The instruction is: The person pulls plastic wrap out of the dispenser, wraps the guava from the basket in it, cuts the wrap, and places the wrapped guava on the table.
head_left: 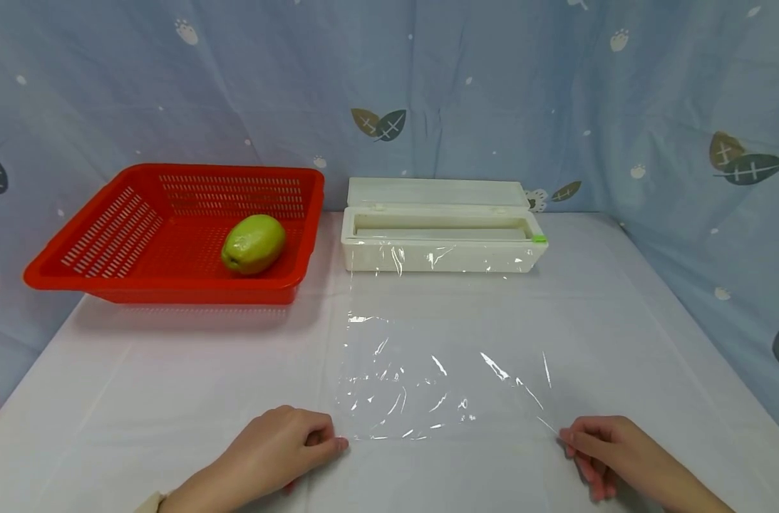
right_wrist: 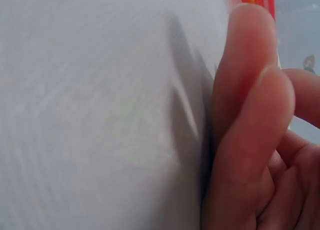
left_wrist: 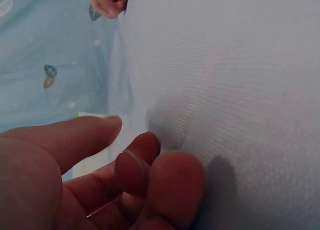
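Observation:
A sheet of clear plastic wrap (head_left: 421, 385) stretches toward me from a long white dispenser box (head_left: 437, 255), whose lid (head_left: 437, 192) stands raised at the back. My left hand (head_left: 280, 452) pinches the sheet's near left corner between thumb and index finger, low over the table. At the near right corner, my right hand (head_left: 610, 452) pinches the wrap with thumb and index finger, its other fingers hanging loosely below. In the left wrist view the curled fingers (left_wrist: 175, 185) lie close to the white cloth. The right wrist view shows fingers (right_wrist: 250, 125) beside the cloth; the wrap hardly shows there.
A red plastic basket (head_left: 164, 281) stands at the back left with a yellow-green fruit (head_left: 254, 244) inside. A small bright green piece (head_left: 539, 239) sits on the box's right end. Blue leaf-print fabric (head_left: 453, 85) hangs behind the white-covered table (head_left: 190, 370).

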`<state>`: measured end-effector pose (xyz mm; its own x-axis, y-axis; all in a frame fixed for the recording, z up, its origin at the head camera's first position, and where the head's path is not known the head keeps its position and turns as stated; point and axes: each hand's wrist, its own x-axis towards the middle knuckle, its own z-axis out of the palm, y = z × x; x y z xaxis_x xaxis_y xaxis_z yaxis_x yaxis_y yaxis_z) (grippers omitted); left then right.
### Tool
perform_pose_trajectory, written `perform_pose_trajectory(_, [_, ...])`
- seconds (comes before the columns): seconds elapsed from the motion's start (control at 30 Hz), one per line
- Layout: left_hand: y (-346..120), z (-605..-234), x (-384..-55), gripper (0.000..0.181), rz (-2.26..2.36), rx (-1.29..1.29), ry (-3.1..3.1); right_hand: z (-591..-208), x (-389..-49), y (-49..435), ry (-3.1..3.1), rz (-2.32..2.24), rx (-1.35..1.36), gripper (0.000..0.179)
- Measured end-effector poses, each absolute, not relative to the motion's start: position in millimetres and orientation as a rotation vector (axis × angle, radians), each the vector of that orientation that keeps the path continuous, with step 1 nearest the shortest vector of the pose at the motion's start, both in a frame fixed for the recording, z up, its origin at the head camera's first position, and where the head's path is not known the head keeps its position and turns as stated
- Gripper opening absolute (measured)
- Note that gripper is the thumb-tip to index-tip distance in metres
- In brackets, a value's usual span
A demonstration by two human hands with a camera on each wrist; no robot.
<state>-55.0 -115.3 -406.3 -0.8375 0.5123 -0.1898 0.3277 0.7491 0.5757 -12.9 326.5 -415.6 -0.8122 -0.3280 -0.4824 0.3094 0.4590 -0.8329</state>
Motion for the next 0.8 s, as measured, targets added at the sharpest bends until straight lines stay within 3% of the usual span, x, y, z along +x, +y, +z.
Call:
perform_pose_trajectory(0.67, [-109.1,-373.5,-73.3,0.043,0.479,0.777,2.709,-419.4,-17.4,323.1,2.147,-1.298,0.080,0.036])
perform_pose_trajectory(0.8, [-96.9,-356.7,-81.8,0.038,0.454,0.854,2.695,-418.1,-19.1,323.0,2.134,-1.313,0.072,0.035])
